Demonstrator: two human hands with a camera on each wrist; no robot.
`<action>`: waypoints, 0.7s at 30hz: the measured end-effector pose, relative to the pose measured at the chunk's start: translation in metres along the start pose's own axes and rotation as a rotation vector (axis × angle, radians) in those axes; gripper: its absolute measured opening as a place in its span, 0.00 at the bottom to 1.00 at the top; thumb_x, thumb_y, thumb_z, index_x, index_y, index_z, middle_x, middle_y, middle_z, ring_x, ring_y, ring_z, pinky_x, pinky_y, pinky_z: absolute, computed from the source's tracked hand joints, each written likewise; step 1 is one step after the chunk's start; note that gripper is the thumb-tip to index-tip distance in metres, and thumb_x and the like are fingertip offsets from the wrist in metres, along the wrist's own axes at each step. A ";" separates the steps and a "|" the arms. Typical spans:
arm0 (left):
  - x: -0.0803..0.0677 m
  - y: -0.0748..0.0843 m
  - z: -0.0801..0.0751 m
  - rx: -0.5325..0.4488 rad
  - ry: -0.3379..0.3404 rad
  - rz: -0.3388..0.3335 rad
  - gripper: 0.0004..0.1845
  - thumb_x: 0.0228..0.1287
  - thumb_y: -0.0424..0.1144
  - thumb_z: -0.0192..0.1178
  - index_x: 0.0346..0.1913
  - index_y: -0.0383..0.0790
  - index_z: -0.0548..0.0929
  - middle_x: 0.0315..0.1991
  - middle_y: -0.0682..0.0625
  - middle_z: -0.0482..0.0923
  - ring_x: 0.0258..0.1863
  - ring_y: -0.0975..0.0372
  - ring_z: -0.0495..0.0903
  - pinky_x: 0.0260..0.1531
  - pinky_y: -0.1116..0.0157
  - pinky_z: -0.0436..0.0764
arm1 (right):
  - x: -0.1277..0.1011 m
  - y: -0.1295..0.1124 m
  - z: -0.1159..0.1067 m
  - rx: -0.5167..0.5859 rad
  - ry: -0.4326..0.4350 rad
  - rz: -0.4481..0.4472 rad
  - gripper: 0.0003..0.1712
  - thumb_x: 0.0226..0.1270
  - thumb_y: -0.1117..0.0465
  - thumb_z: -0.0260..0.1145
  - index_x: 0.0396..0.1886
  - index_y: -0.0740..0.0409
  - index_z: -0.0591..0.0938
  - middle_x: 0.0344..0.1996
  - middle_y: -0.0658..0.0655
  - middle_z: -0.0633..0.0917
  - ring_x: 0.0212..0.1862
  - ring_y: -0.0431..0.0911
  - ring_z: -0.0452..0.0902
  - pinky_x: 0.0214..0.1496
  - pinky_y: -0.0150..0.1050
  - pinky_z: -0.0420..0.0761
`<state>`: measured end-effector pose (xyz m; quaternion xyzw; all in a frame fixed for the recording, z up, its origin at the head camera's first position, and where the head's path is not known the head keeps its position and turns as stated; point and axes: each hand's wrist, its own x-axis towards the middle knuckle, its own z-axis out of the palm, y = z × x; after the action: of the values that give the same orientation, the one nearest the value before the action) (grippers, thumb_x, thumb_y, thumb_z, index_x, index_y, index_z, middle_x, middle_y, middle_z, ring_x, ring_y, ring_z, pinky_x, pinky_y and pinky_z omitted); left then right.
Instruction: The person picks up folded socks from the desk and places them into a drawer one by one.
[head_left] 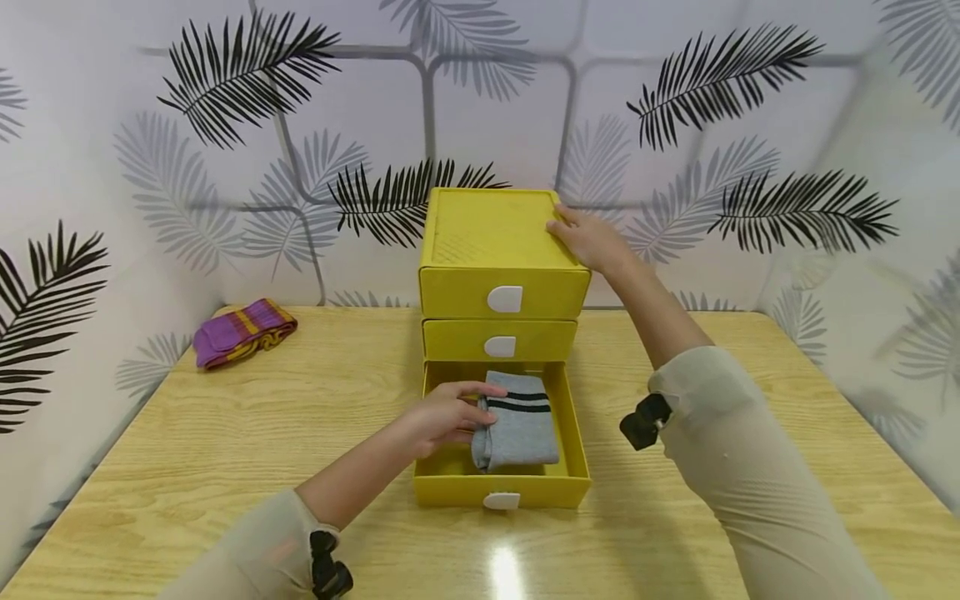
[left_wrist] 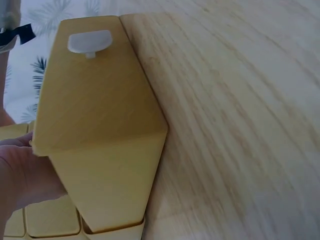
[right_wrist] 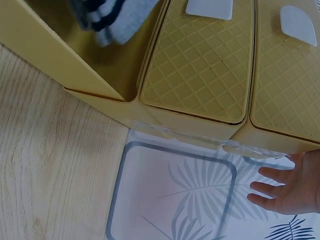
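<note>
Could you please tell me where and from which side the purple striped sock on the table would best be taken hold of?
Probably across the middle of the purple striped sock, coming from above. It lies folded flat on the wooden table, apart from the yellow drawer unit, so only its top and edges are free. A pinch across its narrow width should gather the folded layers together.

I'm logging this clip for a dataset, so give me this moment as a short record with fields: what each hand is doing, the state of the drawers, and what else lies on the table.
left hand: holds the folded grey sock, striped black, in the open bottom drawer
right hand: rests flat on top of the yellow drawer unit
upper drawers: top drawer and middle drawer closed
elsewhere: purple striped sock lies on the wooden table, far left, apart from the unit
</note>
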<state>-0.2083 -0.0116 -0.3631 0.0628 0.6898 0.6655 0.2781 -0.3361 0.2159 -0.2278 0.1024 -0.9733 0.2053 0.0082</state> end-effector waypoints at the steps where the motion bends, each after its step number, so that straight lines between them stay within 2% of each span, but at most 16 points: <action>1: 0.002 -0.001 0.001 0.001 0.001 -0.006 0.21 0.61 0.25 0.56 0.58 0.36 0.75 0.38 0.47 0.73 0.25 0.63 0.71 0.25 0.70 0.73 | 0.000 -0.001 0.000 0.001 -0.001 -0.001 0.33 0.74 0.46 0.37 0.73 0.55 0.49 0.68 0.65 0.52 0.68 0.60 0.44 0.66 0.53 0.45; 7: 0.015 -0.002 0.007 0.024 0.016 -0.018 0.20 0.61 0.24 0.56 0.56 0.36 0.76 0.47 0.45 0.72 0.28 0.62 0.72 0.30 0.67 0.75 | 0.000 -0.002 -0.001 0.008 0.006 -0.007 0.33 0.74 0.47 0.38 0.72 0.56 0.49 0.68 0.65 0.53 0.68 0.60 0.44 0.66 0.53 0.45; 16: 0.029 -0.013 0.017 0.053 0.012 -0.048 0.20 0.58 0.20 0.56 0.55 0.32 0.76 0.39 0.44 0.72 0.31 0.60 0.74 0.36 0.63 0.78 | -0.001 -0.001 -0.001 0.023 0.004 -0.004 0.33 0.74 0.47 0.38 0.72 0.57 0.50 0.68 0.65 0.53 0.68 0.60 0.44 0.66 0.52 0.45; 21: 0.028 -0.014 0.023 0.156 0.040 -0.013 0.18 0.56 0.19 0.57 0.51 0.32 0.78 0.31 0.44 0.72 0.24 0.61 0.72 0.25 0.68 0.76 | -0.002 -0.002 -0.001 0.026 -0.006 -0.001 0.33 0.74 0.47 0.38 0.73 0.56 0.49 0.69 0.64 0.52 0.68 0.60 0.44 0.67 0.52 0.45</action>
<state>-0.2173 0.0201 -0.3842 0.0666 0.7454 0.6089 0.2631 -0.3341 0.2151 -0.2260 0.1038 -0.9705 0.2174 0.0039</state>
